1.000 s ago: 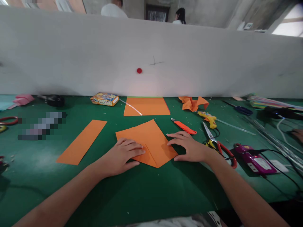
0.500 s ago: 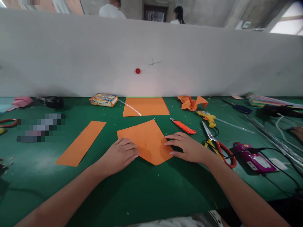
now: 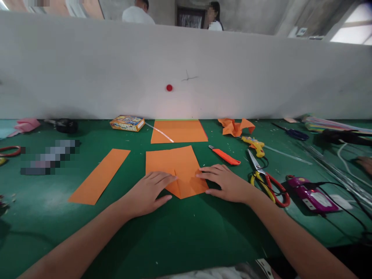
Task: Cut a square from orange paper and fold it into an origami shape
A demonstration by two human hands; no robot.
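Note:
A sheet of orange paper [image 3: 177, 159] lies on the green table between my hands, with a short crease near its lower middle and its near edge coming to a point. My left hand [image 3: 152, 190] rests over the sheet's lower left part, fingers stretched out and thumb apart on the table side. From the right, my right hand [image 3: 225, 182] touches the sheet's right edge with its fingertips, fingers spread. Left of the sheet lies an orange paper strip [image 3: 100, 176]. Just beyond my right hand is an orange box cutter [image 3: 225, 155].
Scissors [image 3: 267, 180], a yellow glue gun [image 3: 254, 145] and a purple device with cables [image 3: 314, 193] lie to the right. At the back are more orange paper [image 3: 183, 131], a small box [image 3: 128, 123] and crumpled orange paper [image 3: 236, 126], before a white partition [image 3: 116, 69].
The orange sheet has turned, and its near point has shifted left. My left thumb has come away from the other fingers. My right hand has moved slightly left along with the sheet's edge.

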